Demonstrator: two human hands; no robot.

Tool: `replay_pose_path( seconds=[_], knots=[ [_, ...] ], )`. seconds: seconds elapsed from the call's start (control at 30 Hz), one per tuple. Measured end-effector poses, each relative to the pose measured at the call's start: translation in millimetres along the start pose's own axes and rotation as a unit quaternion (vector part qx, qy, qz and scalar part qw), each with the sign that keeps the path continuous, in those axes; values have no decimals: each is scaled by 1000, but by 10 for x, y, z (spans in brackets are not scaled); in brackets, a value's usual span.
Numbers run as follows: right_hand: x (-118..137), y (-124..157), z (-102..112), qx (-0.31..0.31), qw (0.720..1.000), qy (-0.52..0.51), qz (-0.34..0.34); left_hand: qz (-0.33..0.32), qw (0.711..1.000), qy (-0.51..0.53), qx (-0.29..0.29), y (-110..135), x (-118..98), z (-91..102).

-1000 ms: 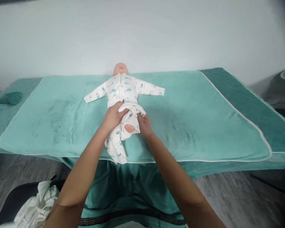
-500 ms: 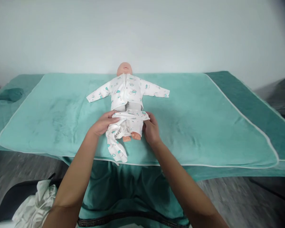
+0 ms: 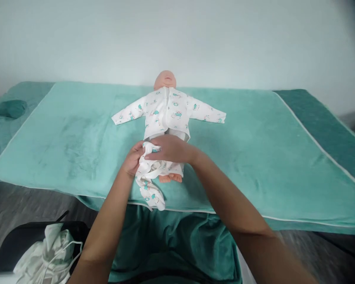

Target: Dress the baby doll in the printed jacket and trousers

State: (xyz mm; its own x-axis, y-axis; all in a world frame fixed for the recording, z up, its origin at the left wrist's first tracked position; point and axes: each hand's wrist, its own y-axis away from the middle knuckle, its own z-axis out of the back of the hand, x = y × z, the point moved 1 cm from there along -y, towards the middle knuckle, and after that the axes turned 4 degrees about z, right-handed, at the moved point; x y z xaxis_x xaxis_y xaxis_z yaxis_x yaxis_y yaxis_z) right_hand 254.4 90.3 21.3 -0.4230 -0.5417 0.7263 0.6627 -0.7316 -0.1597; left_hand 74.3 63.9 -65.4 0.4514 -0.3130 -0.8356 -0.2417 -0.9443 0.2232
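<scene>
At the doll's waist: both hands are met over the trousers [image 3: 149, 173], which are bunched about the hips of the doll [image 3: 165, 80].
Left hand [image 3: 132, 158]: a closed grip is kept here; the fingers are curled into the gathered cloth of the trousers at the hip nearest this hand.
Right hand [image 3: 170, 149]: it is laid across the doll's hips, palm down, with the fingers stretched toward the left hand and the fingertips set on the trousers' waistband. The thumb is hidden beneath, so it cannot be told whether cloth is pinched in this grip.
Trousers: white with small teal prints; they are pulled up only as far as the hips, and one loose leg is trailed below the doll's feet toward the towel's near edge.
Feet [image 3: 170, 178]: both are left bare, just below the right hand.
Jacket [image 3: 168, 112]: it is worn on the doll's upper body, with both sleeves spread out flat to either side.
Towel [image 3: 254, 150]: light teal with a white edge, it is spread under the doll.
Bed [image 3: 313, 114]: darker teal, it is seen beyond the towel on the right hand's side of the doll.
White cloth [image 3: 44, 252]: it is heaped well below the doll, beside the left arm.
</scene>
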Motion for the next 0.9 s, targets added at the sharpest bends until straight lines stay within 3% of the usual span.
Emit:
replay_pose_path(
  seconds=[0.1, 0.27, 0.4, 0.6, 0.7, 0.83, 0.9],
  knots=[
    [-212, -50, 10, 52, 988, -148, -4, 21, 999, -14, 25, -12, 1, 19],
    [-464, 113, 60, -36, 929, -364, -49, 35, 998, -46, 30, -55, 66, 2],
    [-460, 125, 46, -21, 889, -453, -62, 27, 998, -50, 6, -25, 73, -20],
    [-532, 156, 24, -64, 847, -522, -76, 64, 988, -77, 115, 29, -27, -9],
    [-538, 165, 43, -48, 863, -499, -58, 90, 982, -106, 130, 10, -30, 19],
    [-386, 144, 100, 42, 943, -327, -36, 77, 993, -40, 77, -1, 24, 15],
    [-282, 127, 122, 101, 961, -256, -35, 49, 998, 5, 47, 10, 44, -9]
  ],
)
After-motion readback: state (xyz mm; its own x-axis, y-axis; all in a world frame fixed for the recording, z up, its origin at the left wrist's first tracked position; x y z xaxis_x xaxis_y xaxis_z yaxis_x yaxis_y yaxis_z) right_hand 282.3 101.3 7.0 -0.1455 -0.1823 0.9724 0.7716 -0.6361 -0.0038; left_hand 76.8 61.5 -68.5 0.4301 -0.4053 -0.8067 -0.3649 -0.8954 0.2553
